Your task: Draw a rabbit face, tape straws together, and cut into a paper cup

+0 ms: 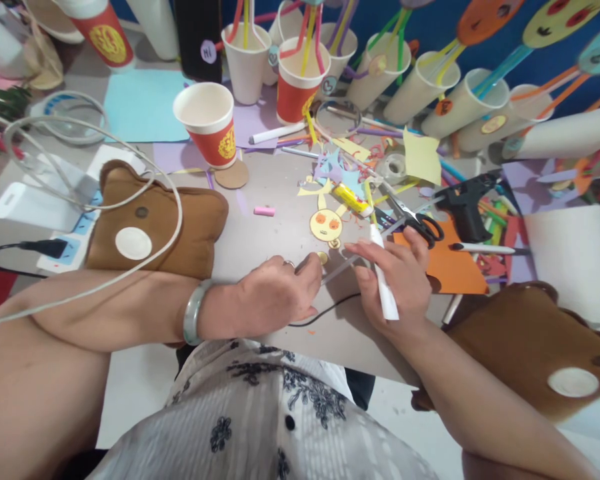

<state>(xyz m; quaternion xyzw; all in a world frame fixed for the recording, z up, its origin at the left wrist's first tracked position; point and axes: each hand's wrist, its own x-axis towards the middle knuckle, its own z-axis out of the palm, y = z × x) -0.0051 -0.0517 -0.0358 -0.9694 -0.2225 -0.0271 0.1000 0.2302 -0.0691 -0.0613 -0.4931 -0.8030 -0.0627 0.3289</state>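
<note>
My left hand (pixel 275 293) is closed, its fingertips pinched at the lower end of a long translucent stick (pixel 341 267). Beside those fingertips lies a small yellow disc (pixel 323 257). My right hand (pixel 403 280) is partly curled, with a slim white tube-like piece (pixel 384 283) between its fingers; its exact kind is unclear. The translucent stick runs up past the right fingertips towards the scissors (pixel 420 220). Just beyond my hands lies a yellow paper rabbit face (pixel 326 225) with orange eyes. Near it are a yellow glue tube (pixel 353 199) and a pink cap (pixel 264 211).
A black glue gun (pixel 467 207) lies on the right by orange paper (pixel 453 260). Paper cups (pixel 247 63) with straws line the back; a red-and-white cup (pixel 213 127) stands nearer. Brown plush cushions (pixel 180 227) flank my arms. A white cable (pixel 180 207) loops over the left cushion.
</note>
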